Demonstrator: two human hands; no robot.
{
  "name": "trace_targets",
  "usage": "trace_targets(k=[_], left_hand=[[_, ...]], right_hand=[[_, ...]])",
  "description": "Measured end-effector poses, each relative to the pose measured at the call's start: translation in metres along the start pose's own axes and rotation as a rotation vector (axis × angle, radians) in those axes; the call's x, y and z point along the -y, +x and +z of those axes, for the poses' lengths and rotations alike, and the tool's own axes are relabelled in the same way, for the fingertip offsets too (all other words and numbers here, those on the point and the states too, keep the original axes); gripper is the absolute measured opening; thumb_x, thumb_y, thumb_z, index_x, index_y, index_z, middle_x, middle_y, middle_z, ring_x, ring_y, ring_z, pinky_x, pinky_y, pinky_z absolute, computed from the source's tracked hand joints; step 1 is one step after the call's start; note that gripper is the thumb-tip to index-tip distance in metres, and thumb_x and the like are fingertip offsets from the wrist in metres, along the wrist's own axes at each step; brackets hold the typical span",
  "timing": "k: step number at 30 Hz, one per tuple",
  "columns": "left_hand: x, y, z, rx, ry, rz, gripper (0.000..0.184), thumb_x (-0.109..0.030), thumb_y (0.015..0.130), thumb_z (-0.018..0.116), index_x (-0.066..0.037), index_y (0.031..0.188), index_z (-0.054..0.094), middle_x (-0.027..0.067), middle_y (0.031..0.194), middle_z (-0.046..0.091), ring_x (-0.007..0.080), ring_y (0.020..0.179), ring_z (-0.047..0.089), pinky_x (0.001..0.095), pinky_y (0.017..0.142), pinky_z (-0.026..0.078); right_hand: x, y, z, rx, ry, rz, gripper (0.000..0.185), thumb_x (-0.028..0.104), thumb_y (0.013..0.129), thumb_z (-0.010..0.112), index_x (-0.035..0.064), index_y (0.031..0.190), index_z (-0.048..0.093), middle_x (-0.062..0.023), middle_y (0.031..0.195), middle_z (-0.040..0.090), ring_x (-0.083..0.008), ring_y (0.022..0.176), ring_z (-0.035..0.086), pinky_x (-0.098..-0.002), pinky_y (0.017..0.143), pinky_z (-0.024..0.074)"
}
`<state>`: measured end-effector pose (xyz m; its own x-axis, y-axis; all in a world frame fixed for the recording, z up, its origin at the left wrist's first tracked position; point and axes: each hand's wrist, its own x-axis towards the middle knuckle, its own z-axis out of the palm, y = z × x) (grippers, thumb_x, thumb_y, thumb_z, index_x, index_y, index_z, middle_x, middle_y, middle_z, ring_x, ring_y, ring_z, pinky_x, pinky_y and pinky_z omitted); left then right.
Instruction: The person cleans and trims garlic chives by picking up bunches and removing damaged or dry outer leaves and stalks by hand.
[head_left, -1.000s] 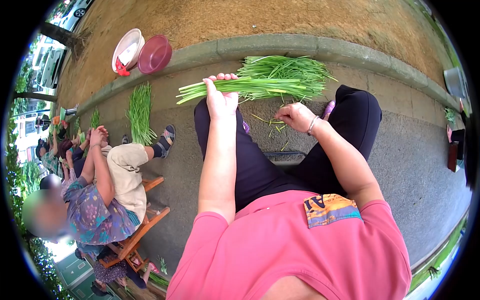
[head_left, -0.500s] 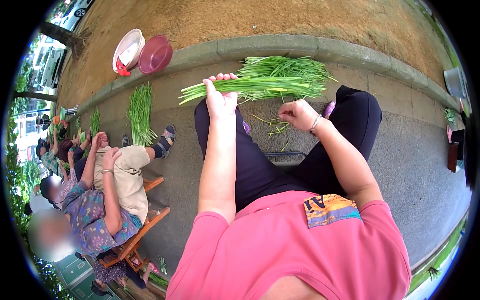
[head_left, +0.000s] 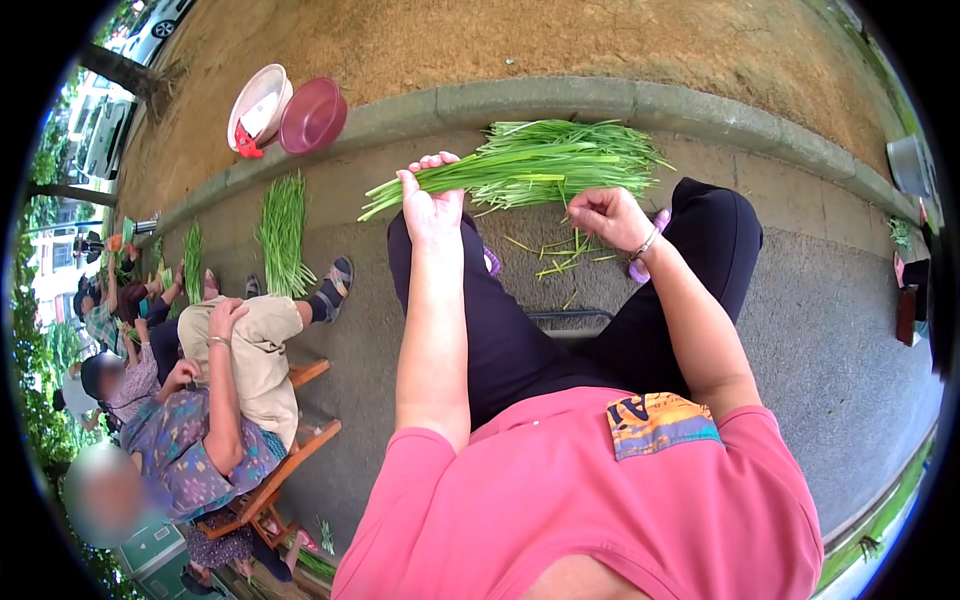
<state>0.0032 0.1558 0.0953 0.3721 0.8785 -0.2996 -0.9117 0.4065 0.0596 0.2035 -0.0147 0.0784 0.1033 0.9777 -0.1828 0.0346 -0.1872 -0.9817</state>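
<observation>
A bundle of long green stalks (head_left: 510, 170) lies across my left hand (head_left: 433, 200), whose fingers wrap round its left part. Behind the bundle, a larger pile of the same greens (head_left: 610, 145) rests on the pavement by the curb. My right hand (head_left: 605, 215) is to the right, below the bundle's free end, with thumb and fingers pinched together. A thin green piece shows at its fingertips. Short stem bits (head_left: 565, 262) are scattered on the ground just below, between my feet.
Two basins, one white (head_left: 262, 100) and one dark pink (head_left: 313, 115), stand beyond the curb (head_left: 540, 97). At left a person sits on a wooden chair (head_left: 300, 460) near another heap of greens (head_left: 284, 235). More people sit farther off.
The bundle now tilts more, its left end lower. My right hand has moved slightly and holds a thin piece. More bits lie on the ground. The seated person at left has lowered the hands.
</observation>
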Motion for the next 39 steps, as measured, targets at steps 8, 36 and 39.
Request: trace_targets(k=[8, 36, 39], left_hand=[[-0.005, 0.002, 0.002, 0.017, -0.037, -0.010, 0.046, -0.040, 0.092, 0.028, -0.003, 0.070, 0.045, 0.0078, 0.064, 0.046, 0.0210, 0.062, 0.046, 0.0352, 0.065, 0.044], [-0.014, -0.018, 0.010, 0.183, -0.277, -0.219, 0.027, -0.027, 0.088, 0.046, -0.006, 0.071, 0.045, 0.0000, 0.057, 0.039, 0.0124, 0.052, 0.040, 0.0271, 0.058, 0.036], [-0.013, -0.016, 0.009, 0.199, -0.251, -0.209, 0.027, -0.026, 0.088, 0.046, -0.006, 0.071, 0.046, 0.0000, 0.056, 0.039, 0.0123, 0.052, 0.040, 0.0272, 0.059, 0.036]], right_hand=[[-0.002, 0.001, -0.008, -0.089, 0.095, 0.011, 0.013, 0.010, 0.081, 0.059, -0.0020, 0.087, 0.061, -0.0023, 0.068, 0.060, -0.0066, 0.059, 0.055, -0.0211, 0.050, 0.0463], [0.018, -0.020, -0.050, -0.189, 0.652, 0.068, 0.026, -0.004, 0.076, 0.057, -0.0015, 0.102, 0.053, -0.0060, 0.091, 0.059, -0.0149, 0.077, 0.060, -0.0256, 0.070, 0.0498], [0.017, -0.019, -0.053, -0.184, 0.619, 0.081, 0.019, -0.001, 0.077, 0.059, -0.0025, 0.096, 0.057, -0.0072, 0.088, 0.061, -0.0145, 0.073, 0.061, -0.0245, 0.067, 0.0506]])
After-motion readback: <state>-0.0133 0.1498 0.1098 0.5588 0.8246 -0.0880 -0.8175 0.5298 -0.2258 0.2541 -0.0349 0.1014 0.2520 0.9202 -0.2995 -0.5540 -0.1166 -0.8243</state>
